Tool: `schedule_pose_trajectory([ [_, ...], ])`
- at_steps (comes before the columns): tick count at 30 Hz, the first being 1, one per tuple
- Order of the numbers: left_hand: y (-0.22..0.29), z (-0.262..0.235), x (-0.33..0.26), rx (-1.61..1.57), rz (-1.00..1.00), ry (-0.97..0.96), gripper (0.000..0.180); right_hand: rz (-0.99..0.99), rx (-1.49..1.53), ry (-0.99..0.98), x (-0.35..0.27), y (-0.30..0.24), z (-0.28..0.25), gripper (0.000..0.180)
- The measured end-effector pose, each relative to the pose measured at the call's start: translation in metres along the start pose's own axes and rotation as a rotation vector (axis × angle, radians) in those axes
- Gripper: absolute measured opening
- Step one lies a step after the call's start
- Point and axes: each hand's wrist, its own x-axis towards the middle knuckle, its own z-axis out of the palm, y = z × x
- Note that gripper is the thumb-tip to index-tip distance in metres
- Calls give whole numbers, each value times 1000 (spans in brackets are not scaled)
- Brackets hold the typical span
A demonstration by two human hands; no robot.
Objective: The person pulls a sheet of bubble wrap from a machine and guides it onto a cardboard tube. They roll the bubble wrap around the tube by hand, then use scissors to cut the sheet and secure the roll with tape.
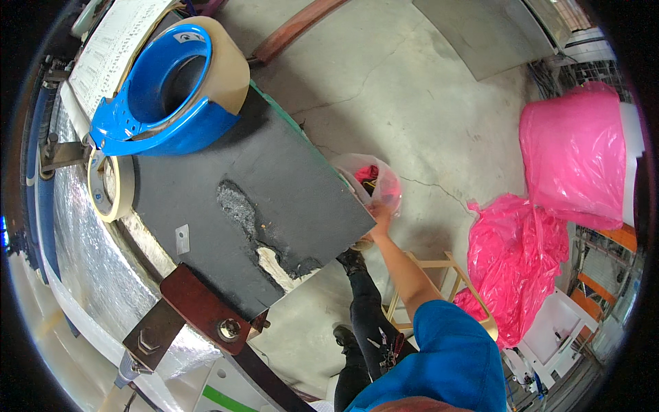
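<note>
My right hand (pixel 379 218) reaches down past the corner of a dark worktop (pixel 199 199), its bare forearm coming from a blue sleeve. It appears closed on the near edge of a translucent plastic bag (pixel 349 165), though its fingers are partly hidden. Inside the bag are pink-red material and something black and yellow, too small to make out. My left hand is out of sight. On the worktop stand a blue tape dispenser (pixel 113 127) with a wide roll of tan tape (pixel 232 65) and a smaller cream tape roll (pixel 125 189).
Pink plastic wraps a large bundle (pixel 573 154), with a loose pink heap (pixel 515 254) beside it. A pale stool-like frame (pixel 446 264) stands near my arm. Written sheets (pixel 113 51) lie at upper left. A bolted brown bracket (pixel 206 302) juts by the worktop, whose surface is torn.
</note>
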Motion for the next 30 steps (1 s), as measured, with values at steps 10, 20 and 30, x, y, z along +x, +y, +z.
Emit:
schedule_pose_trajectory([
  [10,0,-17,-6,-25,32,24,42,-198,-171,-192,-48,-47,62,28],
  [20,5,-33,-11,-49,62,17,44,-678,-627,-422,-53,-64,57,38],
  [30,13,-59,-13,-95,161,-67,47,-868,-733,-540,-89,-73,27,49],
])
